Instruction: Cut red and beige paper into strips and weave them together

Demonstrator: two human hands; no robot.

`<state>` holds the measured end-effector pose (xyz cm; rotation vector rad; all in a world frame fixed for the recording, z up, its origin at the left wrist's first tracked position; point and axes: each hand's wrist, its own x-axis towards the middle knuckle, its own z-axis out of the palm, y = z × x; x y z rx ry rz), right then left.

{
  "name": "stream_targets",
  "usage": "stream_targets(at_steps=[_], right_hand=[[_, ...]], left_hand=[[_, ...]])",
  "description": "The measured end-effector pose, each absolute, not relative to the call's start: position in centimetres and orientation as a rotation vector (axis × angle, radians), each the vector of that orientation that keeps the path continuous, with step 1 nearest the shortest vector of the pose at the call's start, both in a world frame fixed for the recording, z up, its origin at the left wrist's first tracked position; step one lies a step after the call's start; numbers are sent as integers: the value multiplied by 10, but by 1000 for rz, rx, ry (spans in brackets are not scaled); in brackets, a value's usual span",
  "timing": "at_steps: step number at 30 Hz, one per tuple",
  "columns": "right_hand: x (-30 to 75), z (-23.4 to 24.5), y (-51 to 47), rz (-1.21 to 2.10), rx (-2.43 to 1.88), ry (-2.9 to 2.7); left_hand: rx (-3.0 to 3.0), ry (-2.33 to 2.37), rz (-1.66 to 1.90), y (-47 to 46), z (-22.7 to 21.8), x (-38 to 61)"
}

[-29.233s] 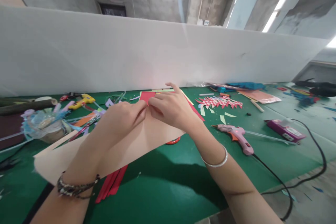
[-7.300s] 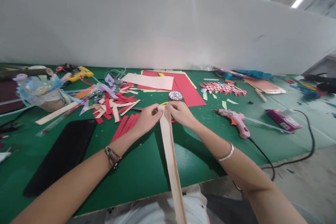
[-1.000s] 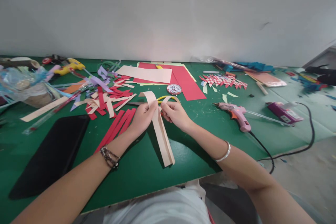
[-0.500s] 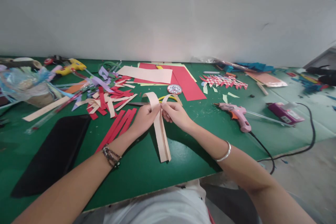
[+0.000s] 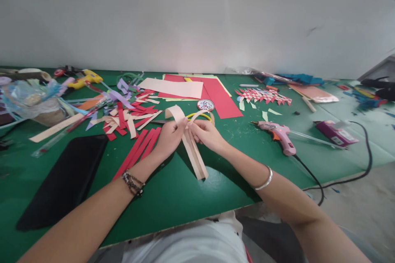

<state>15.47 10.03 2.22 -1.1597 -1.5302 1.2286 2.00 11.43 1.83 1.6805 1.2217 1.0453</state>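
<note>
The cream paper strip (image 5: pixel 194 154) is held in front of the person, over the near middle of the green counter (image 5: pixel 222 199). Above the grip it parts into two curling bands, one bending left, one bending right. Below the grip it runs down and slightly right, creased lengthwise; whether its lower end touches the counter cannot be determined.

The left hand (image 5: pixel 169 136) is closed in a pinch on the strip, thumb on top. The right hand (image 5: pixel 207 133) is likewise pinched on the right-hand band, its other fingers curled under. The two hands are side by side, thumbs close together. A dark beaded bracelet (image 5: pixel 132 183) is on the left wrist, a silver bangle (image 5: pixel 266 180) on the right.

Immediately beyond the hands lie scissors with yellow handles (image 5: pixel 191 115), partly hidden. Behind these is a round tray of small pieces (image 5: pixel 205 105), near red sheets (image 5: pixel 222 96) and a cream sheet (image 5: pixel 174 88). Left of the hands: uncut-looking red strips (image 5: pixel 135 151), a heap of red and cream scraps (image 5: pixel 125 120), and a flat black object (image 5: pixel 63 183). Right: a pink glue gun (image 5: pixel 280 134), a red-and-white woven piece (image 5: pixel 264 95), and a purple box (image 5: pixel 336 133).
</note>
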Motion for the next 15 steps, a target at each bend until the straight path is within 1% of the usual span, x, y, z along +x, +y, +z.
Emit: stream_targets(at_steps=[6, 15], right_hand=[[157, 19, 102, 1167, -1111, -1534], [158, 18, 105, 1198, -1125, -1445]], left_hand=[[1639, 1198, 944, 113, 16, 22], [1545, 1223, 1036, 118, 18, 18]])
